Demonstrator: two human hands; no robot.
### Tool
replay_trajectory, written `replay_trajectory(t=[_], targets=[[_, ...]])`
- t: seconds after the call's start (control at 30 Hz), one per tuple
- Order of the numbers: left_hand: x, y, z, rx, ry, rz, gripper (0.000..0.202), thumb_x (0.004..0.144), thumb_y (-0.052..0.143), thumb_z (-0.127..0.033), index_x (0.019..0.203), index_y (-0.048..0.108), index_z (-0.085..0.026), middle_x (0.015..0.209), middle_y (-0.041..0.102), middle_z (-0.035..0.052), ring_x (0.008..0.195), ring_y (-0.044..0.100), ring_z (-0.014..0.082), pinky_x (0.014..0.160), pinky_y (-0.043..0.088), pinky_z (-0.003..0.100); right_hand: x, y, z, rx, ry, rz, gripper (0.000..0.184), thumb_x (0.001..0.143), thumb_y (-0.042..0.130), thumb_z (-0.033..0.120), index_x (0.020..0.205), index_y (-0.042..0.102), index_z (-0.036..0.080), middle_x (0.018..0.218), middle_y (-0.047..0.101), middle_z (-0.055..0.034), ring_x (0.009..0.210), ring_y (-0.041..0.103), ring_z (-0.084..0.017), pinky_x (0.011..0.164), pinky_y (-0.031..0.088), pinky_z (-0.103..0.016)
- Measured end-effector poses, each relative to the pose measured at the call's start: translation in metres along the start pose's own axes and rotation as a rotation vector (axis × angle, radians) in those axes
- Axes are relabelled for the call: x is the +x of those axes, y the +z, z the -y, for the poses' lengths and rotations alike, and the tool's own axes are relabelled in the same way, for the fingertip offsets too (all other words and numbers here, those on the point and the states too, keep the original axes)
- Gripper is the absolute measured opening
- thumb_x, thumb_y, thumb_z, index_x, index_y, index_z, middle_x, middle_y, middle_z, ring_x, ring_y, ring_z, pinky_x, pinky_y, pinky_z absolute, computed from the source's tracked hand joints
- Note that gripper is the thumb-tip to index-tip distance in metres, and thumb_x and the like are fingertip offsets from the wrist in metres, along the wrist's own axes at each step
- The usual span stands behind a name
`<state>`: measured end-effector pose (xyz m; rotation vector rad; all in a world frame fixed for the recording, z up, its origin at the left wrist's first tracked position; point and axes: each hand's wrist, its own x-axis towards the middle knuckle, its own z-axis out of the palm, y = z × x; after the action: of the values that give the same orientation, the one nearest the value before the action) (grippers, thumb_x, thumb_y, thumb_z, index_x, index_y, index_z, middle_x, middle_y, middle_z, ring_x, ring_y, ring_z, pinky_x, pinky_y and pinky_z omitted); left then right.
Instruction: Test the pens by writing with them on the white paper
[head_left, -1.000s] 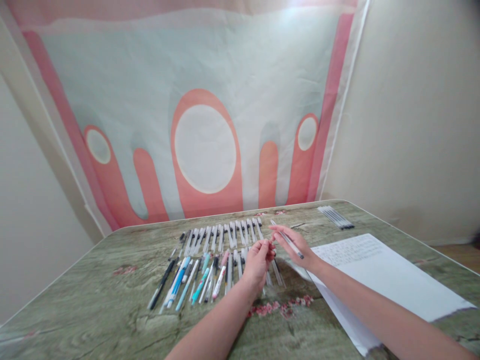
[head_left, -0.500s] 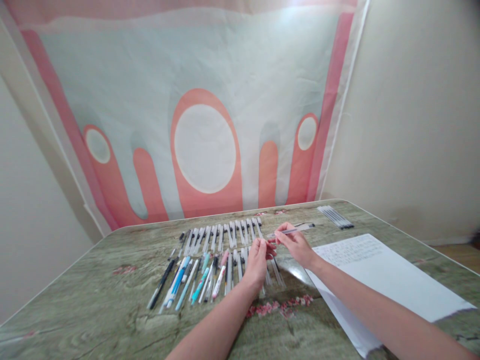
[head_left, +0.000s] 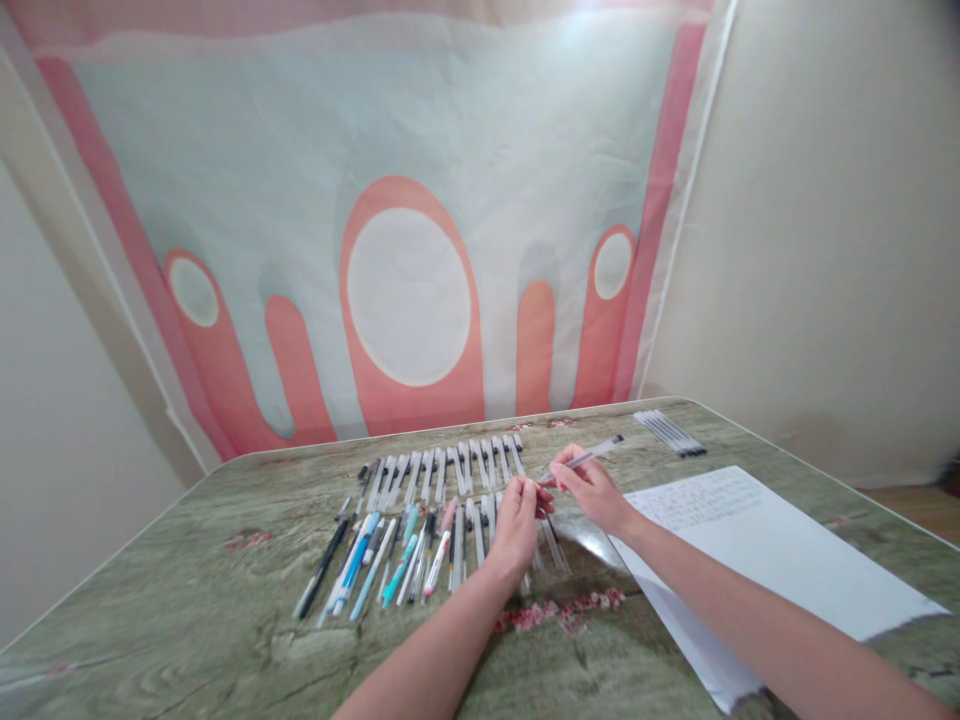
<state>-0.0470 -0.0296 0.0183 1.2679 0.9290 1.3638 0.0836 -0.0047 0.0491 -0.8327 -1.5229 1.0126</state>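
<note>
My right hand (head_left: 592,492) pinches a slim clear pen (head_left: 603,447) with a dark end that points up and to the right. Just left of it, my left hand (head_left: 517,518) has its fingers closed near the pen's lower end. Whether a small part sits between those fingers is too small to tell. Beneath and beside my left hand lies a row of clear pens (head_left: 474,530), partly covered by the hand. Behind it runs another row of clear, dark-clipped pens (head_left: 427,475).
Assorted coloured pens (head_left: 360,555) lie at the left on the wood-patterned table (head_left: 187,590). A written sheet of paper (head_left: 780,560) is under my right forearm. Several pen refills or thin pens (head_left: 667,432) lie together at the back right. A printed cloth (head_left: 412,120) hangs behind.
The pen in my right hand has tilted, its dark end now higher and slightly further left. Both hands have stayed almost in place.
</note>
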Motion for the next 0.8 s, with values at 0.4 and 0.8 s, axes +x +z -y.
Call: replay_trajectory(t=[0.4,0.8], targets=[[-0.0024,0.0030,-0.0053,-0.003,-0.020,-0.012,0.032,0.078,0.043,-0.049,0.074,0.047,-0.018,0.073,0.056,0.0029,0.064,0.051,0.0124,0.062,0.038,0.024,0.0001,0.0002,-0.0018,-0.001,0.003,0.000,0.022,0.078,0.051,0.039,0.068,0.043,0.021,0.058,0.043,0.0056,0.052,0.046,-0.010,0.067,0.050,-0.031],[-0.0016,0.0050,-0.0044,-0.012,-0.033,-0.013,0.032,0.076,0.045,-0.050,0.072,0.046,-0.018,0.070,0.054,0.0014,0.061,0.049,0.0119,0.061,0.037,0.024,0.0011,-0.0020,-0.0041,-0.066,0.015,0.003,0.022,0.079,0.050,0.038,0.067,0.042,0.020,0.057,0.043,0.0060,0.055,0.051,-0.011,0.063,0.047,-0.028]])
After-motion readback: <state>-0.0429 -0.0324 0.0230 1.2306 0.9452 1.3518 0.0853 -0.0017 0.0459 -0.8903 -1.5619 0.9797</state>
